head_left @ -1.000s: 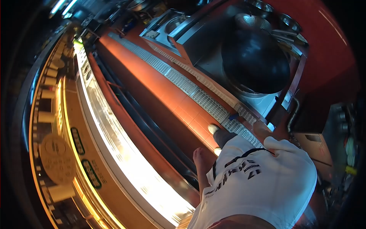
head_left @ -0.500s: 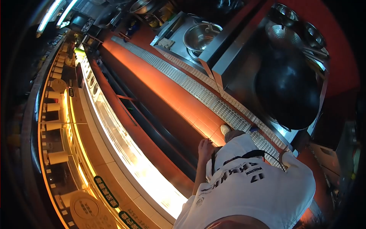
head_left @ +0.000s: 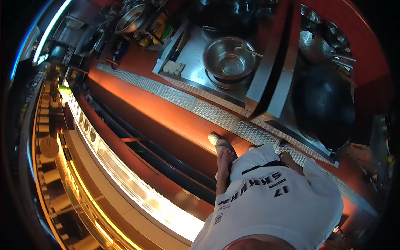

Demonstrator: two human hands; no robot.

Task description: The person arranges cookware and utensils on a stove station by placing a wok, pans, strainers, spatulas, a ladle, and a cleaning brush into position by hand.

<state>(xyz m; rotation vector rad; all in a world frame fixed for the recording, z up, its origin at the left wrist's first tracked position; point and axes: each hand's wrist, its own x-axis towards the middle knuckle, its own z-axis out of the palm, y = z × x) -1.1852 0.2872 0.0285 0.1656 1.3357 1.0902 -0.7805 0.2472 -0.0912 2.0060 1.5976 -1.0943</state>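
My left hand [head_left: 225, 156] hangs beside my leg, over the grey trouser leg [head_left: 225, 145], with its fingers loosely apart and nothing seen in it. On the other side, my right hand [head_left: 286, 158] is near my waist, close to the perforated metal floor strip [head_left: 251, 132]; its fingers are small and dark, so their pose is unclear. A white shirt [head_left: 271, 204] with dark lettering covers my body. One light shoe [head_left: 213, 138] shows on the red floor [head_left: 166, 121].
A metal bowl [head_left: 229, 58] and a folded cloth [head_left: 173, 68] sit on the steel counter [head_left: 189, 62]. Further right are a large black wok [head_left: 323, 106] and a perforated ladle [head_left: 312, 43]. A brightly lit counter [head_left: 137, 191] runs along the left.
The view has shifted forward along the aisle, and the metal bowl looks nearer. One foot has stepped ahead. My right hand, hidden before, now shows; my left hand has swung slightly.
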